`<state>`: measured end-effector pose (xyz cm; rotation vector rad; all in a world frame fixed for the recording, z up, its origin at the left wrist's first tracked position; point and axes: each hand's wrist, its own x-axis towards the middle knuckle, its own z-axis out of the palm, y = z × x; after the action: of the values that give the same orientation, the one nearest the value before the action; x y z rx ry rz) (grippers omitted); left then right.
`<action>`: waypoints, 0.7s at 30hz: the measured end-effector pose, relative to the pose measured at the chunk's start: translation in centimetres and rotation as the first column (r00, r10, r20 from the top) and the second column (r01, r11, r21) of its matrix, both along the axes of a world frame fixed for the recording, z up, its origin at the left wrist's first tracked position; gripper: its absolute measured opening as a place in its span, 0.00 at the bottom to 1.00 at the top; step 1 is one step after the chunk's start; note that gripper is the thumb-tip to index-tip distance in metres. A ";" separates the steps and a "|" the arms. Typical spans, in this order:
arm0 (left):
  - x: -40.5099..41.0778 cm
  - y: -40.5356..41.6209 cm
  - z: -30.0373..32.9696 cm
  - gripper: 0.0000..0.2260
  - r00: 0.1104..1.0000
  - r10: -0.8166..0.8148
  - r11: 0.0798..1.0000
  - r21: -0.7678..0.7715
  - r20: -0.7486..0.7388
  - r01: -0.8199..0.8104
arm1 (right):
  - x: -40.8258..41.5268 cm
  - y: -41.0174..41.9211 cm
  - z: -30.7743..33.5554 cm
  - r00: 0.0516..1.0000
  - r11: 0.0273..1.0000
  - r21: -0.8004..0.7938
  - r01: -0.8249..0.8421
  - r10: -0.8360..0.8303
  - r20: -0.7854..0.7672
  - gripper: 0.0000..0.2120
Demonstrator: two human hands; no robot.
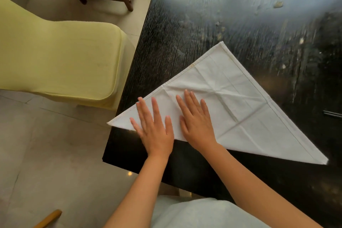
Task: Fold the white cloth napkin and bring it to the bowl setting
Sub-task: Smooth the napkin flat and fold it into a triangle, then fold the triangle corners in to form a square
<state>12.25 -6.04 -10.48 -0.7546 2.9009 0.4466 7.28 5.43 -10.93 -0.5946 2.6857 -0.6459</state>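
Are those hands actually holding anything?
Nothing is gripped. The left hand and right hand press flat on the triangular napkin near its long folded edge.

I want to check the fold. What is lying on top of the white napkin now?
Both hands lie flat on the white napkin, folded into a triangle on the dark table: left hand, right hand. The cloth beneath the palms is covered and cannot be seen.

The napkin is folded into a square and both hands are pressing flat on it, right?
Not quite. The head view shows the white cloth napkin folded into a triangle, not a square. The left hand and right hand do press flat on it.
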 end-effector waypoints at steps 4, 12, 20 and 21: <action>-0.7 6.8 -1.1 0.28 0.897 -0.440 0.896 -0.048 0.040 0.442 | 0.7 7.1 0.9 0.988 0.988 0.034 0.153 -0.152 -0.039 0.30; -1.4 9.7 -2.2 0.33 0.813 -0.570 0.813 -0.064 0.121 0.579 | 5.5 21.5 2.9 0.942 0.866 0.382 0.323 -0.331 -0.046 0.30; -1.7 9.6 -1.8 0.33 0.803 -0.579 0.804 -0.067 0.140 0.591 | 5.9 26.8 3.5 0.982 0.945 0.285 0.163 -0.126 -0.142 0.26; -1.8 9.6 -1.7 0.32 0.802 -0.580 0.802 -0.069 0.144 0.593 | 5.5 27.3 3.4 0.979 0.950 0.275 0.149 -0.103 -0.178 0.25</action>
<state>10.47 3.55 -12.21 0.1405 2.8532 0.1594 12.74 32.77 -7.56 -0.4147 2.9133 -0.2357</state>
